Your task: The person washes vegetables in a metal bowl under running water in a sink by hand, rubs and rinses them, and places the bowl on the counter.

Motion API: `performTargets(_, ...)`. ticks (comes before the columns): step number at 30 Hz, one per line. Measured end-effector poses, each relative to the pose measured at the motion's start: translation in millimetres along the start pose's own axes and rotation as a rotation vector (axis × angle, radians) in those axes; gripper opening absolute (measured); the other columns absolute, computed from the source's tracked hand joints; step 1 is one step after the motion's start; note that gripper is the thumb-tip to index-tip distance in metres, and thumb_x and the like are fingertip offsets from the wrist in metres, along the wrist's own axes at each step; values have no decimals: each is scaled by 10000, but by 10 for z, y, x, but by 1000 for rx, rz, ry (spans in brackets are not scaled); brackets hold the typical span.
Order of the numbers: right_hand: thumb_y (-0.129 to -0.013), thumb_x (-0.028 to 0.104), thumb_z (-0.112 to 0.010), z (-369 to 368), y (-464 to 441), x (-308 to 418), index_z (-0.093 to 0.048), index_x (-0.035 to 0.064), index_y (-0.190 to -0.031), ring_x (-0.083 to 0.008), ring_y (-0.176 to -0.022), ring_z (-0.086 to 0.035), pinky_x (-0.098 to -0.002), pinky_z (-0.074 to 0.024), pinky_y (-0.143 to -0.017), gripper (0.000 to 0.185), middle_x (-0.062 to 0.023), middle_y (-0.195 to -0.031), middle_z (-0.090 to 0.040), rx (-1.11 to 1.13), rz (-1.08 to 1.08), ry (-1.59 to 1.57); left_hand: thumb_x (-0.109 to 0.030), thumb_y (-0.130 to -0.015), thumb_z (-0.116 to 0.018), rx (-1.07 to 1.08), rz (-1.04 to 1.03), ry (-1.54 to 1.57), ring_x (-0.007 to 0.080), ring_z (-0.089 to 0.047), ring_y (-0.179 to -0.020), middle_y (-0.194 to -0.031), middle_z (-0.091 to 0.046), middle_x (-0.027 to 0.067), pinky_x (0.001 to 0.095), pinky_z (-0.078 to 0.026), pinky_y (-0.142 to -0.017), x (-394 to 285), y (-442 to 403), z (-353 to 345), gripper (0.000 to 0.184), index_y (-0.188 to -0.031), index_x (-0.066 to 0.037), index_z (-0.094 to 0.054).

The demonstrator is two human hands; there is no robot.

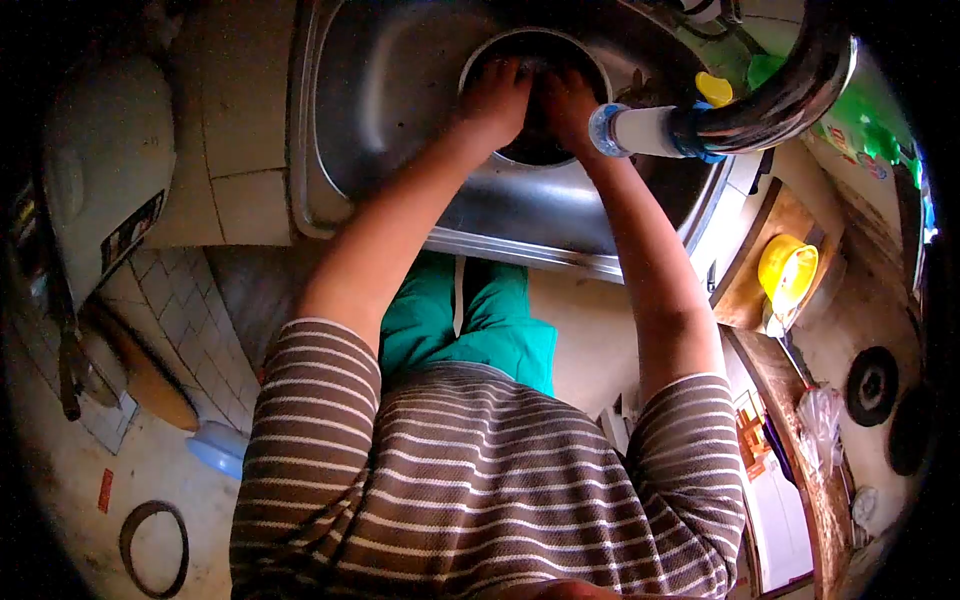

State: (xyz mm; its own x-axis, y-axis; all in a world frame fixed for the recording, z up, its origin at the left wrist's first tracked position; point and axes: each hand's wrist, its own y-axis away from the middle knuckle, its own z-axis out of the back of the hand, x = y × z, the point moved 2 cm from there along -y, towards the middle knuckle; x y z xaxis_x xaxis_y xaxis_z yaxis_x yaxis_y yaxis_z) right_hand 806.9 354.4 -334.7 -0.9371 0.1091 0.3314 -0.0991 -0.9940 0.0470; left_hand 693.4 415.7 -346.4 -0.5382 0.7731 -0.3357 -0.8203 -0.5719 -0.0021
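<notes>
A round metal pot (466,75) with a pale rim and dark inside sits in the steel sink (370,100). My left hand (497,100) reaches into its left part, back of the hand upward and fingers bent down into the dark. Close beside it, my right hand (568,103) dips into the right part, its fingers curled likewise. What the fingers hold in there is too dark to make out. Just right of my right wrist ends the faucet (770,115), with a clear and white nozzle (640,132) at its tip.
A yellow object (714,89) lies behind the faucet, near a green bottle (860,125). To the right, a yellow container (787,270) stands on a wooden board (745,275). A pale appliance (115,170) stands at the left. The sink's front edge (520,258) runs under my forearms.
</notes>
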Motion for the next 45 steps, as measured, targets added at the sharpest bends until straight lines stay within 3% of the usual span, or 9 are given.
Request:
performTargets(7,-833,229,-510,-169,224,166,-470,1,-1137,-383,-958,-524,-431,-441,-777,382,-250,-1042,-522,158,-373,-163,-118,-794,-480,163,379,251,346,-394,-1134,-1255,-405,162,428,-409,-875,-236,137,-51,294,-1077,-62,-536)
performTargets(11,-830,236,-539,-403,237,324,-529,-3,-1075,-194,-850,-527,-301,-416,-764,342,-119,-1008,-567,-327,-988,-1589,-179,-817,-487,-92,1037,1319,281,-498,-971,-1087,-511,146,394,-421,-816,-249,150,-469,239,-1017,-66,-550)
performTargets(13,-835,229,-527,-198,216,459,-547,2,-1047,-191,-862,-526,-300,-414,-769,311,-119,-1006,-568,-381,-929,-1570,-273,-816,-524,-225,1295,2067,225,-519,-840,-932,-550,95,338,-435,-761,-236,123,-556,241,-972,-92,-554)
performTargets(17,-853,273,-486,-131,204,562,-534,33,-1065,-325,-1057,-449,-392,-331,-911,324,-181,-1121,-509,-347,-614,-996,-344,-849,-454,-172,1197,2086,223,-494,-967,-1073,-521,106,351,-416,-834,-382,117,78,365,-1088,-73,-504)
performTargets(20,-841,177,-468,-50,93,392,-570,28,-1011,-249,-956,-506,-331,-394,-814,248,-139,-1065,-541,-471,-233,-536,-404,-885,-386,-44,919,2338,250,-467,-1092,-1171,-515,127,364,-372,-939,-395,92,-281,459,-1176,-60,-477)
performTargets(30,-898,305,-400,105,189,716,-372,-5,-1259,-286,-1221,-338,-325,-226,-1024,476,-191,-1299,-384,-308,-368,-1140,-603,-814,-411,-76,1005,2100,238,-461,-1050,-1129,-513,75,365,-361,-910,-395,143,176,608,-1154,-105,-485)
performTargets(33,-920,349,-365,320,7,546,-387,4,-1273,-223,-1218,-343,-285,-233,-1010,494,-156,-1313,-385,-54,-754,-1234,-634,-786,-430,-124,1168,2081,248,-425,-1113,-1227,-463,83,374,-333,-950,-633,140,245,700,-1232,-95,-427)
performTargets(38,-921,325,-347,-156,131,545,-366,-26,-1260,-311,-1233,-324,-344,-231,-1023,489,-209,-1292,-390,-419,-453,-1101,-597,-818,-412,-33,1121,2088,243,-424,-1115,-1239,-455,86,357,-332,-955,-456,90,229,668,-1246,-85,-413)
performTargets(45,-907,234,-405,-43,62,220,-390,-22,-1232,-304,-1168,-389,-344,-295,-973,415,-206,-1270,-397,-311,-315,-902,-550,-869,-339,-305,1002,1976,214,-413,-1130,-1255,-441,66,347,-292,-984,-316,75,39,603,-1257,-92,-396)
